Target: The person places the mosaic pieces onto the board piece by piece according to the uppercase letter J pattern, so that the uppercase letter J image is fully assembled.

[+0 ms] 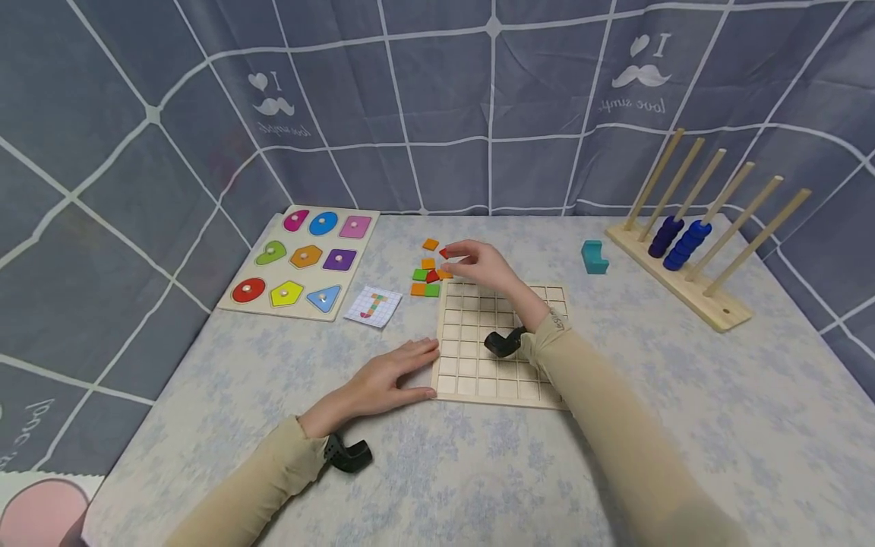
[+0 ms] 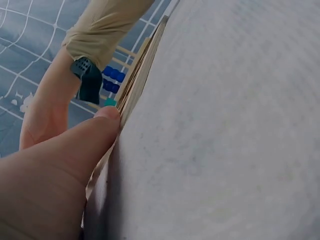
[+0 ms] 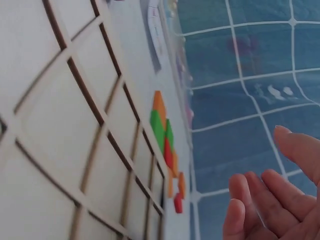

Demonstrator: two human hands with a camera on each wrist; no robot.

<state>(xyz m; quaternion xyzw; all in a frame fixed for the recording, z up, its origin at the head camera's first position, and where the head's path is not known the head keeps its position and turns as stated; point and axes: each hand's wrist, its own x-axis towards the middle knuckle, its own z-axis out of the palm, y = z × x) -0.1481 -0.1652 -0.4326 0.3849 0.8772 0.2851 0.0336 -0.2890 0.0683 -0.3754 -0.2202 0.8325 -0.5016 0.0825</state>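
Observation:
A wooden grid board (image 1: 472, 372) lies flat on the table. My left hand (image 1: 383, 384) rests along its left edge, thumb and fingertips touching the side; in the left wrist view the thumb (image 2: 85, 145) lies against that edge. Beyond the board's top left corner is a loose group of small square tiles, among them an orange tile (image 1: 430, 244), a green tile (image 1: 420, 274) and a red tile (image 1: 443, 253). Over the right side of this group hovers my right hand (image 1: 484, 266), thumb and fingers apart. In the right wrist view nothing shows between its fingers (image 3: 275, 200).
A pattern card (image 1: 373, 306) lies left of the board. Farther left is a shape puzzle (image 1: 290, 277) with knobbed pieces. At the right stand a teal block (image 1: 595, 262) and a wooden peg rack (image 1: 683, 277) with blue beads. Patterned curtains surround the table's far sides.

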